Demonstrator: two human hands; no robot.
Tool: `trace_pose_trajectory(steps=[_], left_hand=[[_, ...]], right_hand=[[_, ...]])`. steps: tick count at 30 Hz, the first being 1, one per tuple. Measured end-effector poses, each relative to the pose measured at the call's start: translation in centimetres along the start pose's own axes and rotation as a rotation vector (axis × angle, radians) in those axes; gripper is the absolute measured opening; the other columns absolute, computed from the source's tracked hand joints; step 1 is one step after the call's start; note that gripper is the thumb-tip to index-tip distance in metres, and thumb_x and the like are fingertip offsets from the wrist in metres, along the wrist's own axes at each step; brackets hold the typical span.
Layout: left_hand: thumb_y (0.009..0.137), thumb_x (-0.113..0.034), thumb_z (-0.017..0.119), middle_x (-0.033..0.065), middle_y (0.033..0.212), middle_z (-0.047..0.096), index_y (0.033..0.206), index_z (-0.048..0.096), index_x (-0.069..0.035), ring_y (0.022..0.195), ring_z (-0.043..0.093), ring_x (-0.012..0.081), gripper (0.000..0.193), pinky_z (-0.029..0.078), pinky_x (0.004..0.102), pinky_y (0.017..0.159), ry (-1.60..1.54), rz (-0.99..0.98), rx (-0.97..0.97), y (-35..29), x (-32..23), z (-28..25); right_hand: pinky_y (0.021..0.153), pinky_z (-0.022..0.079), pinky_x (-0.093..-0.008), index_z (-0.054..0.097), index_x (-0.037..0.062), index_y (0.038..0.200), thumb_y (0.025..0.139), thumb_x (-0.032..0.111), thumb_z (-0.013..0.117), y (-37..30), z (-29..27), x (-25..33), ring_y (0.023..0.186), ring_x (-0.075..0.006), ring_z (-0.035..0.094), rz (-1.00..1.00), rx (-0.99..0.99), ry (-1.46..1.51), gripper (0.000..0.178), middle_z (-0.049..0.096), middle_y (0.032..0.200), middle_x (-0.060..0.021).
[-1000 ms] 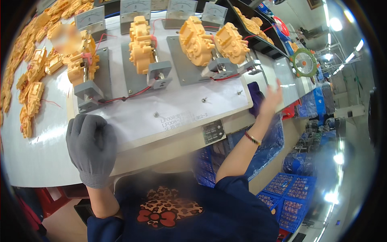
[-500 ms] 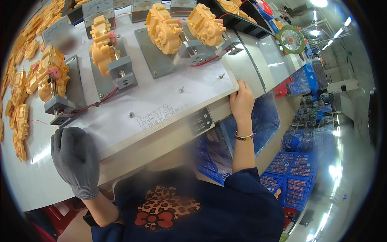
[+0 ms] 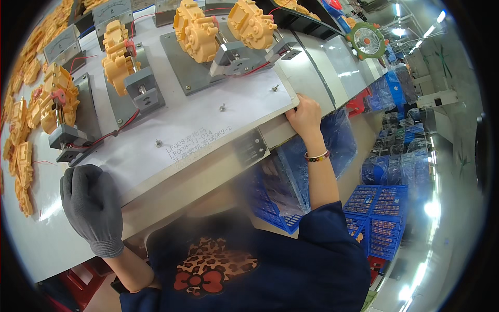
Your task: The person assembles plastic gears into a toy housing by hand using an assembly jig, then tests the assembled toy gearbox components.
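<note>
A white board (image 3: 249, 106) with a printed sheet lies before me on the worktable. My right hand (image 3: 305, 118), bare with a beaded bracelet at the wrist, is closed round its near right corner. My left hand (image 3: 92, 205), in a grey knitted glove, has its fingers pressed together at the near left corner; what they hold, if anything, is hidden. Several yellow plastic gearboxes (image 3: 195, 34) stand on the board in grey fixtures (image 3: 143, 88) with metal shafts and red wires. The closest one to my left hand is the left gearbox (image 3: 57, 99).
Analog meters (image 3: 63, 44) stand behind the fixtures. Loose yellow gearboxes (image 3: 22, 156) are heaped along the left side. Screws (image 3: 222, 107) stick up from the board. A green fan (image 3: 367, 40) stands at the far right; a blue crate (image 3: 280, 218) lined with plastic is below the table.
The whole view has shifted slightly, the board and fixtures appearing further left. My right hand's fingers are more curled at the board's corner; my left hand keeps its place by the board.
</note>
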State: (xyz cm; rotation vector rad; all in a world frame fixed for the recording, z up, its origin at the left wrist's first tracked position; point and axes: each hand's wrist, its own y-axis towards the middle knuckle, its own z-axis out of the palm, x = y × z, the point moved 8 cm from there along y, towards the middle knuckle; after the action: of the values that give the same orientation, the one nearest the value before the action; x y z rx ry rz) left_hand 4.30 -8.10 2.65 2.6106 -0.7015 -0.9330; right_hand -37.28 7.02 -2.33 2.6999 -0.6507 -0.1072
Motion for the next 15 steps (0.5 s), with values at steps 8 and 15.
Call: trace_pose_trajectory(steps=[8, 15], left_hand=[[0.073, -0.005, 0.061, 0.0133, 0.076, 0.05, 0.079, 0.055, -0.001, 0.073, 0.049, 0.0319, 0.01, 0.04, 0.0376, 0.066, -0.006, 0.012, -0.009, 0.2, -0.2, 0.0], [0.072, -0.002, 0.06, 0.0118, 0.071, 0.048, 0.076, 0.053, -0.001, 0.068, 0.047, 0.0299, 0.008, 0.038, 0.0364, 0.062, -0.026, 0.055, -0.017, 0.5, -1.0, 0.5]], right_hand=[[0.067, 0.051, -0.0438, 0.068, 0.0054, 0.085, 0.069, 0.013, 0.061, -0.1, -0.1, 0.1, 0.076, -0.0339, 0.063, -0.002, -0.026, 0.007, 0.019, 0.064, 0.082, -0.0121], [0.087, 0.042, -0.0494, 0.054, 0.0093, 0.117, 0.076, 0.021, 0.066, -2.8, -0.8, -0.8, 0.106, -0.038, 0.052, 0.05, -0.046, 0.118, 0.044, 0.054, 0.115, -0.0181]])
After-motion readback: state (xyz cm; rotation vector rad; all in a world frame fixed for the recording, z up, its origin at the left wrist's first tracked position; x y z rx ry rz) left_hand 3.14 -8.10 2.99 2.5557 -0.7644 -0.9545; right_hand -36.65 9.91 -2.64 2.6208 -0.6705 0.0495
